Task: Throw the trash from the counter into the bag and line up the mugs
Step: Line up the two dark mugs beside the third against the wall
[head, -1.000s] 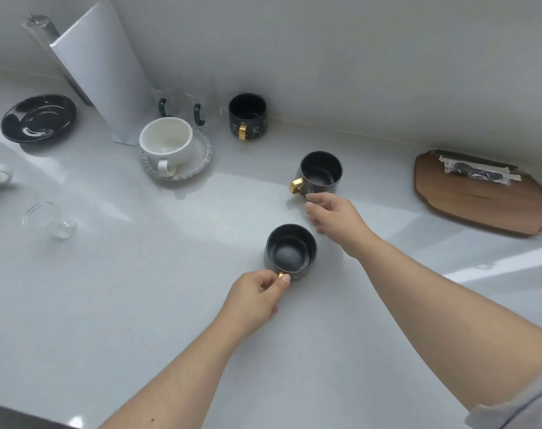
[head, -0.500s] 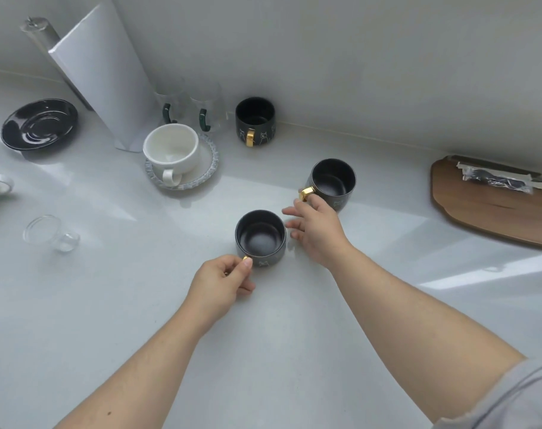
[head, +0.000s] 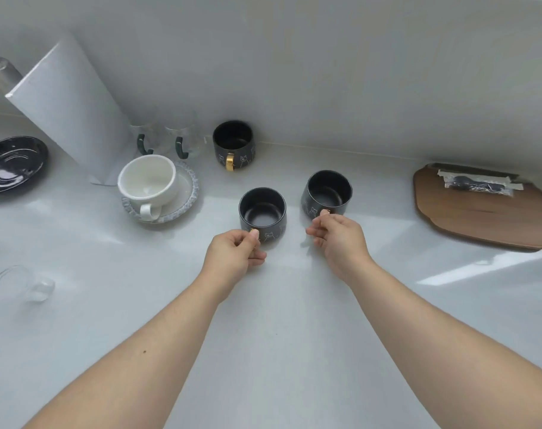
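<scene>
Three black mugs with gold handles stand on the white counter [head: 279,320]. My left hand [head: 235,257] pinches the handle of the left black mug [head: 262,212]. My right hand [head: 339,239] pinches the handle of the right black mug [head: 327,193], a short gap to the right of the first. The third black mug [head: 234,145] stands alone near the back wall, handle facing me. All three are upright and look empty. No trash bag is in view.
A white cup on a grey saucer [head: 183,199] sits left of the mugs, with two clear glasses [head: 164,140] and a paper towel roll [head: 71,113] behind. A black saucer [head: 14,164] and clear cup [head: 19,283] lie far left. A wooden tray [head: 480,218] holds a wrapped packet [head: 477,184].
My left hand slid its mug away from me toward the wall, beside the other. My right hand moved from that mug's side onto its gold handle, which now faces me.
</scene>
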